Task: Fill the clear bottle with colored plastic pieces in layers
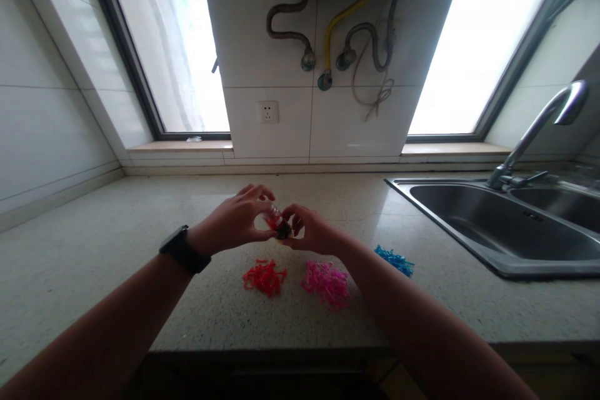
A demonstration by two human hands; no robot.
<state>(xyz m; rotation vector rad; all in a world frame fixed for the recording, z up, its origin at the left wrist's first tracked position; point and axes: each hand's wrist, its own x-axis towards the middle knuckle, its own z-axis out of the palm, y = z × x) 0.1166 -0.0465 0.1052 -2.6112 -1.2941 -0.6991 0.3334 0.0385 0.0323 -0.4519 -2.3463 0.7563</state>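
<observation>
My left hand (237, 219) and my right hand (312, 230) meet above the speckled countertop (94, 250). Both pinch a small clear bottle (277, 223) with red content and a dark end, held between the fingertips. A black watch (184, 250) sits on my left wrist. Below the hands lie a pile of red rubber bands (264, 277), a pile of pink ones (327, 282) and, partly hidden by my right forearm, a pile of blue ones (395, 259).
A steel sink (506, 225) with a curved tap (539, 128) takes up the right side. Pipes and hoses (344, 37) hang on the tiled wall above a socket (269, 112). Bright windows flank the wall. The counter's front edge (281, 345) runs below the piles.
</observation>
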